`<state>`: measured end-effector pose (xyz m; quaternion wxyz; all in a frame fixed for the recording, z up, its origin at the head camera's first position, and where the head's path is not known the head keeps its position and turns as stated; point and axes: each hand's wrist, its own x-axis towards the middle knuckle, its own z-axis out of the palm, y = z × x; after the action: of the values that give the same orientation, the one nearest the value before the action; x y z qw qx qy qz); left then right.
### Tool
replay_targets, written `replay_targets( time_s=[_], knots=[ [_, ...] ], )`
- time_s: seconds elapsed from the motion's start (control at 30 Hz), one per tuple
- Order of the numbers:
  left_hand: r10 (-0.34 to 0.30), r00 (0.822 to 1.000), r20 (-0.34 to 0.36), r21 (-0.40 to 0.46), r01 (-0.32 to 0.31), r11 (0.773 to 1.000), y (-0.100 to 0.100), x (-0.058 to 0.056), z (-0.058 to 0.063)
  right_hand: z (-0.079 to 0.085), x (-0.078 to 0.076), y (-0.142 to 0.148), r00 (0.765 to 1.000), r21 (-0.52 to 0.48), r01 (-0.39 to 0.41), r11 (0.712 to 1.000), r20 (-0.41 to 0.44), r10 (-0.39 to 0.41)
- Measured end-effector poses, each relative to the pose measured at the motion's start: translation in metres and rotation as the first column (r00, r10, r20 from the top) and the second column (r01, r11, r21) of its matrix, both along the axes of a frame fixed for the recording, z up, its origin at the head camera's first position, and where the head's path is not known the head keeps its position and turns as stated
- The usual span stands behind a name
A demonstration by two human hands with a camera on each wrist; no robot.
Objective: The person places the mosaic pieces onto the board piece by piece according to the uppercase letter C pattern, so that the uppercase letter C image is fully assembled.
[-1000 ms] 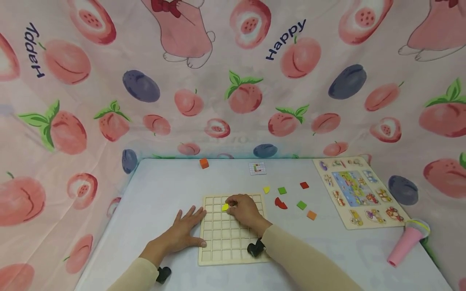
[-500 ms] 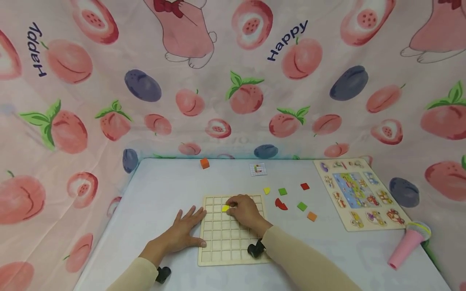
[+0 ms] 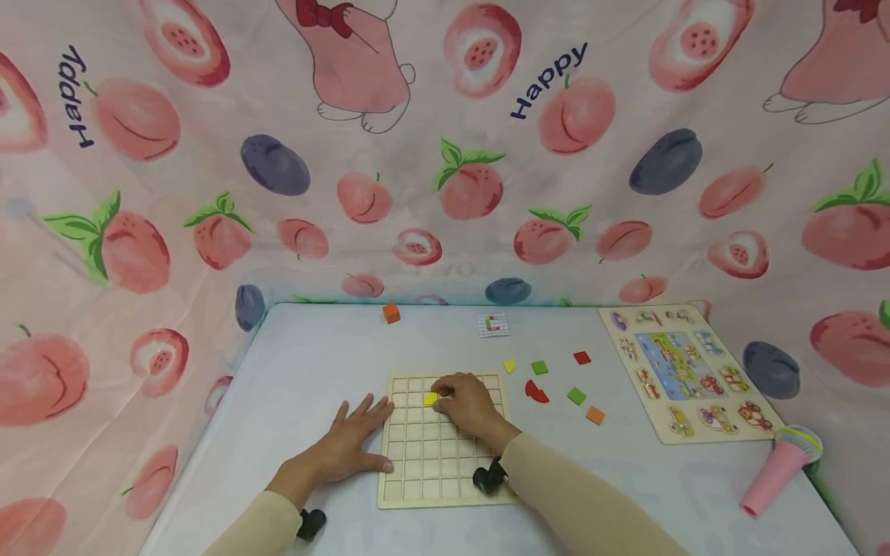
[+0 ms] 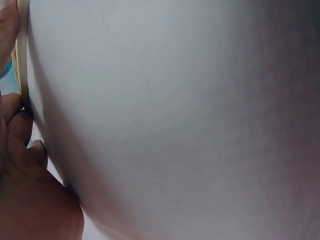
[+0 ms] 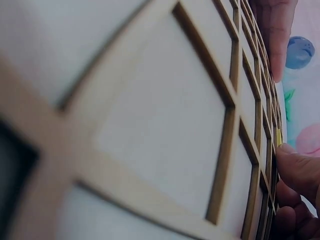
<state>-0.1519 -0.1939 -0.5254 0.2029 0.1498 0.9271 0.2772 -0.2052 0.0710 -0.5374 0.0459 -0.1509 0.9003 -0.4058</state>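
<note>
A wooden grid board (image 3: 413,488) lies on the white table, its square cells divided by thin raised strips. Spread fingers of my left hand (image 3: 345,445) rest along the board's left edge. Over the upper part of the grid, my right hand (image 3: 467,404) pinches a small yellow tile (image 3: 430,399) at a cell in the second row. In the right wrist view the thumb (image 5: 300,167) touches the yellow tile's edge (image 5: 279,137); the fingers behind are curled and partly hidden. Only part of the left hand (image 4: 35,200) shows in the left wrist view.
Right of the board lie a yellow piece (image 3: 510,365), green tiles (image 3: 539,367), a red tile (image 3: 582,357), a red curved piece (image 3: 536,391) and an orange tile (image 3: 595,415). Further off are an orange cube (image 3: 392,313), a pattern card (image 3: 493,324), a picture puzzle (image 3: 629,333) and a pink toy microphone (image 3: 772,479).
The yellow tile looked tilted a second ago and now lies flatter and slightly lower in its cell, with the right hand still at it. The left hand has stayed in place.
</note>
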Motion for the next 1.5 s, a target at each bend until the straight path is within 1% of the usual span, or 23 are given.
replay_targets(
  time_s=[0.13, 0.23, 0.3, 0.47, 0.53, 0.63, 0.83, 0.93, 1.17, 1.27, 1.37, 1.5],
  knots=[
    [0.003, 1.000, 0.003, 0.011, -0.003, 1.000, 0.000, 0.001, 0.001, -0.002, 0.001, 0.001, 1.000, -0.018, 0.011, 1.000, 0.007, -0.011],
    [0.007, 1.000, 0.005, 0.012, -0.007, 1.000, 0.000, 0.002, 0.001, -0.002, 0.002, 0.002, 0.999, -0.046, 0.026, 0.999, 0.030, -0.025],
    [0.007, 1.000, 0.006, 0.013, -0.007, 1.000, 0.000, 0.003, 0.002, 0.000, 0.003, 0.003, 0.999, -0.079, 0.030, 0.996, 0.041, -0.026],
    [0.011, 1.000, -0.002, 0.019, -0.011, 1.000, 0.000, 0.003, 0.000, 0.004, 0.001, 0.008, 0.995, -0.172, 0.043, 0.984, 0.101, -0.026],
    [0.014, 1.000, -0.002, 0.019, -0.014, 1.000, 0.001, 0.003, -0.001, 0.005, -0.001, 0.012, 0.993, -0.190, 0.049, 0.981, 0.119, -0.027],
    [0.020, 1.000, 0.003, 0.012, -0.020, 1.000, 0.002, 0.003, 0.000, 0.009, -0.003, 0.018, 0.989, -0.216, 0.073, 0.974, 0.142, -0.042],
    [0.027, 1.000, 0.007, 0.018, -0.027, 0.999, 0.003, 0.003, 0.001, 0.021, -0.008, 0.038, 0.985, -0.272, 0.116, 0.955, 0.153, -0.076],
    [0.029, 1.000, 0.004, 0.019, -0.029, 0.999, 0.002, 0.004, 0.001, 0.025, -0.010, 0.054, 0.986, -0.273, 0.129, 0.953, 0.138, -0.093],
    [0.027, 1.000, 0.015, 0.008, -0.027, 1.000, 0.001, 0.003, 0.001, 0.034, -0.017, 0.106, 0.981, -0.179, 0.185, 0.966, 0.098, -0.169],
    [0.026, 1.000, 0.009, -0.005, -0.026, 1.000, 0.001, 0.003, 0.003, 0.037, -0.021, 0.132, 0.977, -0.166, 0.202, 0.965, 0.095, -0.188],
    [0.027, 1.000, 0.008, -0.011, -0.027, 1.000, 0.001, 0.003, 0.004, 0.037, -0.024, 0.159, 0.978, -0.165, 0.205, 0.965, 0.078, -0.195],
    [0.035, 0.999, 0.014, -0.001, -0.035, 0.999, 0.002, 0.003, 0.004, 0.035, -0.027, 0.194, 0.972, -0.147, 0.226, 0.963, 0.091, -0.215]
  ],
)
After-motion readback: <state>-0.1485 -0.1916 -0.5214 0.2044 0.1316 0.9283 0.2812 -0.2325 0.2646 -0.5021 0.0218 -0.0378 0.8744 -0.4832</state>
